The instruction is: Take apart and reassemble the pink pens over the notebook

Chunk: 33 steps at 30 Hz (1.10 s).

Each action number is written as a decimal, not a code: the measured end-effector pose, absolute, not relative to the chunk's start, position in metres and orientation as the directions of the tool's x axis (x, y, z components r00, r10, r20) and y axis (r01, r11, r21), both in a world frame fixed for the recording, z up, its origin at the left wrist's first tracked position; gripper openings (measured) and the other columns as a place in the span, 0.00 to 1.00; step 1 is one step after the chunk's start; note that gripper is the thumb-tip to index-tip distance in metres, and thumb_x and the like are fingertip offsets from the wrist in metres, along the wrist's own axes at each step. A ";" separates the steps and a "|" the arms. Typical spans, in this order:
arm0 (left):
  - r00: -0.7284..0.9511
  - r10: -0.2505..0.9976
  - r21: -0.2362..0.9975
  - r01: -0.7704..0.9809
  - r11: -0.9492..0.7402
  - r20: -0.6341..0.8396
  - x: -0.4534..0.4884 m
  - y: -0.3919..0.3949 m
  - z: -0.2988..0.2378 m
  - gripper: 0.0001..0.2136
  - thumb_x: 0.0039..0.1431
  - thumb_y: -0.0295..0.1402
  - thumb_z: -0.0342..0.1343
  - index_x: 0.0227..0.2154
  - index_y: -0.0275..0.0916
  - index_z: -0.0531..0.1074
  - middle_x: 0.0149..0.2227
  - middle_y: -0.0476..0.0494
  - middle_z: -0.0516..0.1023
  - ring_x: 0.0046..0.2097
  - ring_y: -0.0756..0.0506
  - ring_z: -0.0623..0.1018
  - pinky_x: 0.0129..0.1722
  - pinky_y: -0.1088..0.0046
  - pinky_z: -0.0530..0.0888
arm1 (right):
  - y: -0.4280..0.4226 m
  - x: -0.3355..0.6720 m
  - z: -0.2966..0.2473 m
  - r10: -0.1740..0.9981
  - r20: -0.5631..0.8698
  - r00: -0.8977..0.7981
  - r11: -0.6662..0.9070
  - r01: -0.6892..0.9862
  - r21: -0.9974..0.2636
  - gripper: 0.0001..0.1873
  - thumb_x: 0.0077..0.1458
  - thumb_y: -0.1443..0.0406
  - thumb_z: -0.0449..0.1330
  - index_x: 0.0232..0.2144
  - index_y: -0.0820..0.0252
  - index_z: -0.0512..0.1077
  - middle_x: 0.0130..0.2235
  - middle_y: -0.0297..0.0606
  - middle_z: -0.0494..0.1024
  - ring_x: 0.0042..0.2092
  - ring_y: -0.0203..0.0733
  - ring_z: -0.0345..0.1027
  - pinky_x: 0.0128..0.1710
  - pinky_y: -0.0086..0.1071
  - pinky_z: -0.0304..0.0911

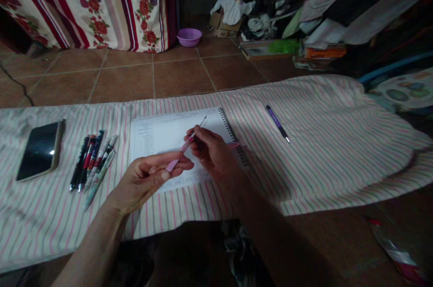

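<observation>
A slim pink pen (186, 144) is held slantwise above an open spiral notebook (169, 131), its thin pale end and dark tip pointing up and away. My left hand (145, 179) grips the lower pink end between thumb and fingers. My right hand (211, 149) pinches the pen near its thin upper end, fingers curled. Whether the pen is one piece or in parts, I cannot tell. Partly behind my right hand, a small pink strip (233, 145) shows by the notebook's spiral. Printed lines and a table run along the page's edges.
Several pens (93, 161) lie side by side on the striped cloth (324, 143), left of the notebook. Beyond them rests a dark-screened phone (39, 151). A purple pen (278, 124) lies to the right. On the tiled floor behind are a purple basin (189, 38) and piled household items.
</observation>
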<state>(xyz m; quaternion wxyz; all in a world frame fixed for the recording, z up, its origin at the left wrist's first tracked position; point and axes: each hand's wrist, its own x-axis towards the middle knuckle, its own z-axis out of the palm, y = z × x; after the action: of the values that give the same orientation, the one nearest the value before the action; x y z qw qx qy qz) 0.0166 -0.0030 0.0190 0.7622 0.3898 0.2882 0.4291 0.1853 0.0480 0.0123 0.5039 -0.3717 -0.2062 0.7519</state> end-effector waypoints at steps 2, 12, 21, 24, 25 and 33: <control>0.473 0.877 0.843 -0.437 0.314 -0.082 0.017 -0.003 0.017 0.15 0.55 0.23 0.55 0.45 0.40 0.75 0.43 0.40 0.80 0.48 0.47 0.76 0.50 0.77 0.69 | 0.048 0.185 0.012 0.914 -0.345 -0.214 -0.401 -0.608 -0.685 0.09 0.50 0.63 0.61 0.24 0.64 0.75 0.21 0.31 0.76 0.18 0.24 0.66 0.16 0.14 0.63; 0.446 0.889 0.839 -0.443 0.316 -0.099 0.015 -0.003 0.018 0.13 0.54 0.24 0.57 0.43 0.38 0.76 0.41 0.40 0.80 0.43 0.46 0.78 0.45 0.79 0.73 | 0.046 0.186 0.012 0.925 -0.323 -0.199 -0.376 -0.592 -0.713 0.09 0.46 0.61 0.64 0.24 0.63 0.75 0.21 0.30 0.76 0.19 0.25 0.66 0.17 0.15 0.63; 0.404 0.899 0.827 -0.438 0.353 -0.170 0.015 -0.004 0.019 0.11 0.52 0.25 0.59 0.40 0.37 0.78 0.39 0.41 0.81 0.41 0.48 0.79 0.42 0.82 0.74 | 0.045 0.183 0.007 0.923 -0.342 -0.176 -0.376 -0.595 -0.710 0.09 0.45 0.61 0.65 0.25 0.64 0.75 0.22 0.31 0.76 0.19 0.25 0.66 0.17 0.16 0.64; 0.404 0.897 0.824 -0.436 0.363 -0.181 0.015 -0.005 0.019 0.11 0.53 0.25 0.59 0.40 0.37 0.78 0.39 0.42 0.81 0.41 0.48 0.79 0.42 0.83 0.73 | 0.045 0.182 0.007 0.922 -0.347 -0.171 -0.377 -0.599 -0.707 0.09 0.45 0.61 0.65 0.25 0.63 0.75 0.22 0.31 0.77 0.20 0.26 0.67 0.18 0.16 0.64; 0.406 0.895 0.822 -0.434 0.368 -0.186 0.014 -0.004 0.019 0.11 0.53 0.25 0.59 0.40 0.37 0.78 0.39 0.42 0.81 0.41 0.48 0.79 0.42 0.83 0.73 | 0.046 0.181 0.008 0.923 -0.345 -0.168 -0.373 -0.600 -0.708 0.09 0.45 0.61 0.65 0.25 0.63 0.75 0.22 0.31 0.77 0.20 0.26 0.67 0.18 0.16 0.64; 0.395 0.895 0.823 -0.423 0.378 -0.208 0.015 -0.004 0.016 0.11 0.53 0.25 0.59 0.40 0.37 0.78 0.38 0.42 0.81 0.39 0.49 0.79 0.40 0.84 0.73 | 0.045 0.182 0.005 0.934 -0.319 -0.162 -0.350 -0.600 -0.719 0.10 0.43 0.61 0.65 0.24 0.63 0.76 0.22 0.31 0.77 0.20 0.26 0.67 0.18 0.16 0.64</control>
<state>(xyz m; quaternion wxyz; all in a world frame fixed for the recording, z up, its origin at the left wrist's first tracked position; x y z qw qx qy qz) 0.0145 -0.0037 0.0162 0.7585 0.3497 0.3373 0.4342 0.1824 0.0447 0.0054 0.5257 -0.3779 -0.2208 0.7294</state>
